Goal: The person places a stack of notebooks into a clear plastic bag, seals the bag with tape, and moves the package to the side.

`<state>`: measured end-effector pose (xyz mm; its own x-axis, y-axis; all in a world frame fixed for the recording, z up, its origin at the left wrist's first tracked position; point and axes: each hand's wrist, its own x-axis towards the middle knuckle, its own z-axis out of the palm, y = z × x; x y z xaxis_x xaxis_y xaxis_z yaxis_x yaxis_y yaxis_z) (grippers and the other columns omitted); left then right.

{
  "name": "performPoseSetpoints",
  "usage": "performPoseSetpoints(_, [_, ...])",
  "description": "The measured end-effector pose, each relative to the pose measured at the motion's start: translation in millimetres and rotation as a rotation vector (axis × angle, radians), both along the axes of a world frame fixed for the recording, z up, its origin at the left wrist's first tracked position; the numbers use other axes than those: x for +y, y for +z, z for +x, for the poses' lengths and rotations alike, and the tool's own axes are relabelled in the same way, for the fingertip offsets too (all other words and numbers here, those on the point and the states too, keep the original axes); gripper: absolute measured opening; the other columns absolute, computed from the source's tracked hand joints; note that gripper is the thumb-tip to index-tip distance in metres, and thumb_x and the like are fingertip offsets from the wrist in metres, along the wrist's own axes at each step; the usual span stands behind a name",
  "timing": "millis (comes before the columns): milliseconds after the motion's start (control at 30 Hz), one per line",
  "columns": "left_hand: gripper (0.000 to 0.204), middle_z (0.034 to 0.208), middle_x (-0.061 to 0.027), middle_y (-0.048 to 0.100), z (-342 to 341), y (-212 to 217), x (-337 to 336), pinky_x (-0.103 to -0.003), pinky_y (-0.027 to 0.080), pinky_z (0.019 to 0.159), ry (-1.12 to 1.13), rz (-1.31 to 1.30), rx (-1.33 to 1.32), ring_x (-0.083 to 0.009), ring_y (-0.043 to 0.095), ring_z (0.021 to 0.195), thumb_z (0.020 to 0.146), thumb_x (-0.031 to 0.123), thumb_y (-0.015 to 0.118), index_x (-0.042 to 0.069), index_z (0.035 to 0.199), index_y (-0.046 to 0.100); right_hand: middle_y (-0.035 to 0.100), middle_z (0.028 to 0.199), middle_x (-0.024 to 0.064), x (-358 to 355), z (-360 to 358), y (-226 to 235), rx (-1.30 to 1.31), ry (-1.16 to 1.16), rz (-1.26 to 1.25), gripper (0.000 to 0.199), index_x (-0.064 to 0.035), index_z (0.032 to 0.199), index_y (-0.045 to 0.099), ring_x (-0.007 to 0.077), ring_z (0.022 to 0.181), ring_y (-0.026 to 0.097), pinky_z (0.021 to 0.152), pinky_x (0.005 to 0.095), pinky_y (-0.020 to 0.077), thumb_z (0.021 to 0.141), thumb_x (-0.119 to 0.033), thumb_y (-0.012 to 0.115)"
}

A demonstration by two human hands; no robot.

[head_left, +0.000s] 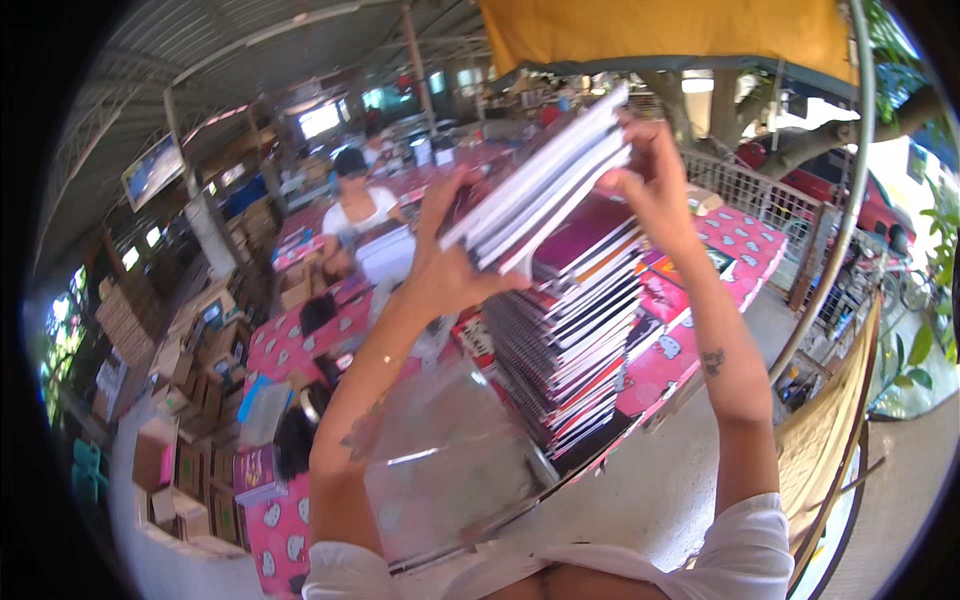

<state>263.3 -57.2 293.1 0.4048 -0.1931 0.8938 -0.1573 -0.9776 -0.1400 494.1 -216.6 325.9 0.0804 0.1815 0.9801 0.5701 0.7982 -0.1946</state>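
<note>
Both my hands grip a thick bundle of notebooks (550,185), tilted with its right end higher. My left hand (450,255) is wrapped round the lower left end, thumb toward me. At the upper right end, my right hand (655,185) pinches the bundle between thumb and fingers. Just below it rises a tall stack of spiral-bound notebooks (570,350), with a purple cover (585,240) on top. Whether the bundle touches the stack I cannot tell. In front of me, left of the stack, lies a clear plastic sheet or panel (450,460) on the table.
A pink patterned cloth covers the long table (735,240). More booklets (665,295) lie right of the stack. Across the table a person (355,215) handles a white stack. Open cardboard boxes (190,480) stand on the left. A metal pole (850,200) rises at the right.
</note>
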Motion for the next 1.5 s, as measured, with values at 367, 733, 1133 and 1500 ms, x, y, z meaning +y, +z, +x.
performPoseSetpoints(367, [0.025,0.088,-0.0058,0.072,-141,-2,-10,-0.033,0.052,0.06,0.067,-0.043,-0.254,-0.0211,0.066,0.067,0.079,0.016,0.08,0.004,0.099,0.07,0.056,0.13,0.0108,33,-172,41,-0.001,0.109,0.098,0.076,-0.0042,0.134,0.046,0.0182,0.115,0.057,0.097,0.023,0.0467,0.08,-0.047,0.079])
performPoseSetpoints(733, [0.062,0.1,-0.0118,0.063,-474,-227,-79,-0.028,0.052,0.054,0.414,-1.512,-0.265,-0.0176,0.064,0.082,0.068,-0.003,0.07,0.0,0.124,0.044,0.054,0.127,0.0084,139,-461,-261,0.292,0.94,-0.718,0.093,-0.0005,0.14,0.038,0.0199,0.121,0.05,0.105,0.0357,0.0384,0.065,-0.014,0.092])
performPoseSetpoints(1133, [0.07,0.114,-0.008,0.063,-600,-373,-102,-0.031,0.056,0.079,0.352,-1.8,-0.427,-0.0173,0.064,0.096,0.074,-0.004,0.077,0.004,0.134,0.041,0.049,0.137,0.012,151,-591,-396,0.22,1.044,-1.016,0.117,-0.0071,0.154,0.023,0.0227,0.129,0.046,0.11,0.0374,0.0344,0.061,-0.017,0.094])
performPoseSetpoints(1500, [0.093,0.124,-0.0104,0.056,-614,-382,-81,-0.035,0.05,0.095,0.362,-1.832,-0.294,-0.0203,0.058,0.113,0.069,0.0,0.083,0.002,0.144,0.029,0.054,0.129,0.0101,149,-615,-405,0.273,1.0,-1.191,0.108,-0.0045,0.147,0.032,0.0208,0.123,0.051,0.105,0.037,0.0402,0.06,-0.017,0.094])
